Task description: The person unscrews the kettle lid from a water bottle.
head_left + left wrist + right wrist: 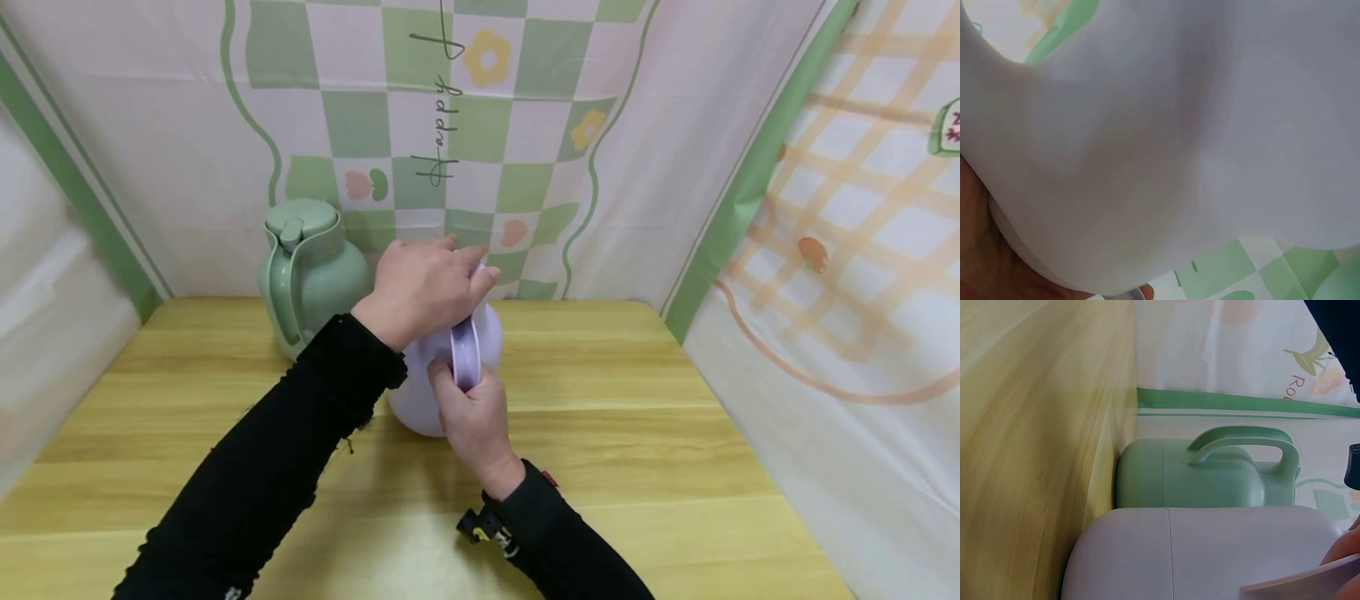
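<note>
A pale lavender thermos jug (420,408) stands upright on the wooden table, its handle turned toward me. My right hand (474,417) grips the lower part of that handle, thumb along its left side. Across the jug's top lies my left hand (431,287), fingers reaching over to the far side; it covers the lid. Close up, the jug's smooth body (1147,156) fills most of the left wrist view, with the left palm and fingers wrapped about its top end. In the right wrist view the jug (1210,550) appears sideways.
A green thermos jug (330,279) of similar shape stands behind and left of the lavender one, handle facing forward. Patterned cloth (517,167) hangs along the table's back edge and at both sides. A small black device (487,529) sits on my right sleeve.
</note>
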A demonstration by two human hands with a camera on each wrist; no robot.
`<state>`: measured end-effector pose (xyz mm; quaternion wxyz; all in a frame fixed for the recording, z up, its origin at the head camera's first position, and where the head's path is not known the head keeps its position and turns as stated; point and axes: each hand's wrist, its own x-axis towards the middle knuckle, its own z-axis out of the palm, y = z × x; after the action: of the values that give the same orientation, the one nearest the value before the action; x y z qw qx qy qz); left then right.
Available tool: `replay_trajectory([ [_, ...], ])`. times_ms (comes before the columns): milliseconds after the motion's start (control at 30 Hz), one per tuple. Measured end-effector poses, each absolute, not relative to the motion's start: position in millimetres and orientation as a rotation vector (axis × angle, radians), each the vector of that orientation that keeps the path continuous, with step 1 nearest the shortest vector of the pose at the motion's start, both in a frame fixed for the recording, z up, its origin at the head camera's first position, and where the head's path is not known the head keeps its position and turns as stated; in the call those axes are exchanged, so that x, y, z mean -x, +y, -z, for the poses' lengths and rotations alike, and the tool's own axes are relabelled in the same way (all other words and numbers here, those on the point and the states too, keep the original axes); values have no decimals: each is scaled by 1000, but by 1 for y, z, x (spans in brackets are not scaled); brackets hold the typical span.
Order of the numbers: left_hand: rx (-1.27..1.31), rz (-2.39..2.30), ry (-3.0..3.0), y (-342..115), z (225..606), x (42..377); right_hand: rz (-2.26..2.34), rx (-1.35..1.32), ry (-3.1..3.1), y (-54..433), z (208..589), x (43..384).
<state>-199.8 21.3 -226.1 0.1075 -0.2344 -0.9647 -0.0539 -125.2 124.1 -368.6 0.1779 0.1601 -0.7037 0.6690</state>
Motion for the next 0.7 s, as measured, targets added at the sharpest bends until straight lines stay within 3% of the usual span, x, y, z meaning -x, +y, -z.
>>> replay_trajectory([
  [700,433,127,-2912,37,226,192,-1850,-519,-1958,126,371,127],
])
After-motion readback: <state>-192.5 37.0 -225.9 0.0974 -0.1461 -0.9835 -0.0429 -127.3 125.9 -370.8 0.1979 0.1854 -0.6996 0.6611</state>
